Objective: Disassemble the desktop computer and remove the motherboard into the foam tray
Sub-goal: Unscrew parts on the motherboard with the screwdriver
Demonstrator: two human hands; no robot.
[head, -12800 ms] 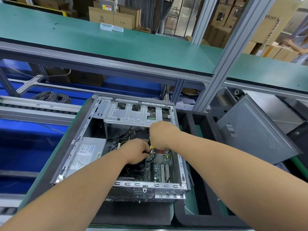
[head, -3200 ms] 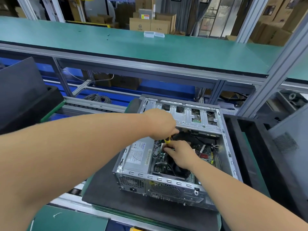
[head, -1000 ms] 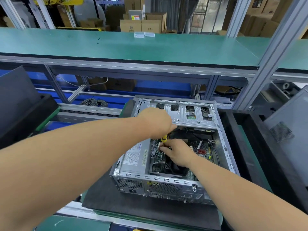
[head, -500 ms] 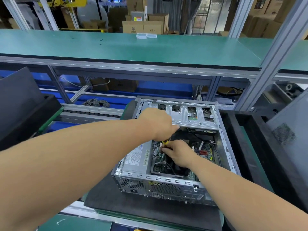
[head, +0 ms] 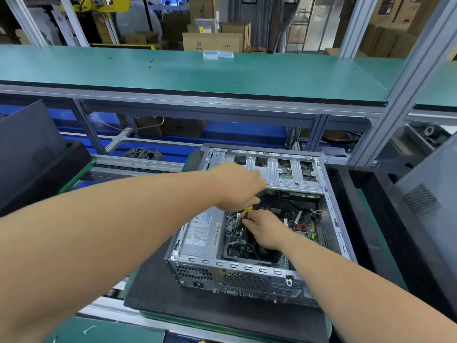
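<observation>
Motherboard (head: pixel 300 225) lies under right hand (head: pixel 263 230), fingers (head: pixel 244 222) pinching the yellow screwdriver (head: pixel 247 209) gripped by left hand (head: pixel 238 186).

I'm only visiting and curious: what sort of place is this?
Most likely an electronics assembly or teardown line in a factory. A long green-topped workbench runs on aluminium framing, stacked cardboard boxes fill the background, and an opened desktop computer case sits at the workstation.

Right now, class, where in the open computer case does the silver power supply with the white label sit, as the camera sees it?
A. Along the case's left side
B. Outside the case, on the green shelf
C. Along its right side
A: the power supply lies inside the computer case along its left wall, left of the motherboard.
</observation>
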